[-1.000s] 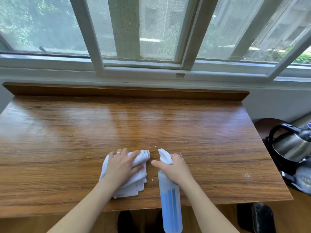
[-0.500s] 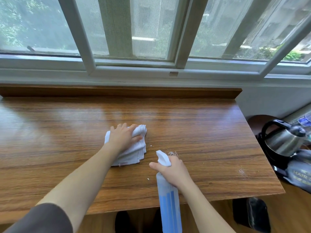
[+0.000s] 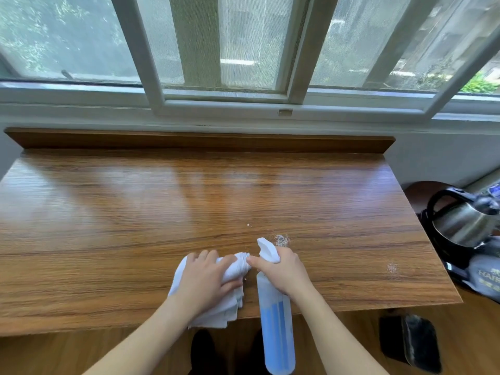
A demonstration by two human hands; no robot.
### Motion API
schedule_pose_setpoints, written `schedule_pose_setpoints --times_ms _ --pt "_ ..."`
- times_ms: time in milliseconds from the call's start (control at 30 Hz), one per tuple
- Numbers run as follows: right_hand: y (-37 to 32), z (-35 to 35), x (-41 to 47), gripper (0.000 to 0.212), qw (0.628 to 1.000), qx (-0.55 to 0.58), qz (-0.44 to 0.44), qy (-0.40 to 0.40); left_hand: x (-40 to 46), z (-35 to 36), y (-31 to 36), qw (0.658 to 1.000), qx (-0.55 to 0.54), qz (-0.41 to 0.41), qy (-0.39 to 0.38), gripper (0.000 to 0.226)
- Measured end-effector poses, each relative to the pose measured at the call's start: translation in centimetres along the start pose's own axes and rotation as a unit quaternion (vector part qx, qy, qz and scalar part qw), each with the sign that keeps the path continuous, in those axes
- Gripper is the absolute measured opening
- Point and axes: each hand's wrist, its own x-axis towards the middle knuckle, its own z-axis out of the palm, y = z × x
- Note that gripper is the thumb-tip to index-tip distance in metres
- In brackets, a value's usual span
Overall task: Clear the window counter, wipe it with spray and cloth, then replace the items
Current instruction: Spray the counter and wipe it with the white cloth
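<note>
The wooden window counter (image 3: 135,226) fills the middle of the head view. My left hand (image 3: 207,280) presses a folded white cloth (image 3: 227,309) flat on the counter near its front edge, thumb curled round the cloth's far fold. My right hand (image 3: 281,269) grips the neck of a blue spray bottle (image 3: 277,328) with a white nozzle, held tilted above the front edge, index finger reaching over toward the cloth. Small white spray spots (image 3: 282,240) lie just beyond the nozzle.
A raised wooden back rail (image 3: 200,140) runs under the window frame (image 3: 224,101). To the right, below counter level, stand a steel kettle (image 3: 464,220) and a grey bag (image 3: 487,277). A dark object (image 3: 411,339) lies on the floor at lower right. More spots (image 3: 391,267) mark the counter's right side.
My left hand slid the cloth away from me and then back toward the front edge, ending beside the bottle. The right hand has kept hold of the spray bottle.
</note>
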Motion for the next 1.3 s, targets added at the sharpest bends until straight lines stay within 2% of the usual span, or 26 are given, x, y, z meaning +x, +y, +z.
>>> schedule_pose_setpoints --times_ms 133,300,467,633,733,867,967,1133,1300 --pt "0.5 0.2 -0.2 0.039 1.000 0.001 0.000 -0.006 -1.0 0.4 0.3 0.999 -0.003 -0.015 0.046 0.050" --pt "0.7 0.2 -0.6 0.039 1.000 0.005 -0.006 -0.007 1.7 0.4 -1.1 0.998 0.023 0.003 0.053 0.051" --pt "1.2 0.3 -1.1 0.037 1.000 0.011 -0.008 -0.009 6.1 0.0 -2.8 0.998 0.018 -0.050 0.015 0.057" --pt "2.0 0.3 -1.3 0.040 1.000 0.009 -0.005 -0.005 8.3 -1.0 -2.4 0.994 -0.008 -0.086 -0.061 0.068" --pt "2.1 0.2 -1.2 0.039 1.000 0.009 -0.008 -0.004 7.1 -0.9 -1.7 0.996 -0.016 -0.077 -0.042 0.080" --pt "1.8 0.0 -0.7 0.039 1.000 -0.002 -0.009 -0.003 3.7 0.1 -0.4 1.000 -0.012 -0.016 0.006 0.062" --pt "1.5 -0.3 -0.6 0.040 1.000 -0.003 -0.004 0.002 0.4 0.3 1.2 1.000 -0.010 0.004 0.011 0.052" --pt "1.1 -0.6 -0.3 0.040 1.000 -0.007 -0.008 -0.003 -4.2 0.5 3.7 1.000 -0.017 0.016 0.018 0.048" --pt "0.5 -0.6 0.1 0.040 1.000 -0.010 0.002 -0.007 -3.2 0.5 2.7 0.999 -0.004 0.018 0.040 0.049"
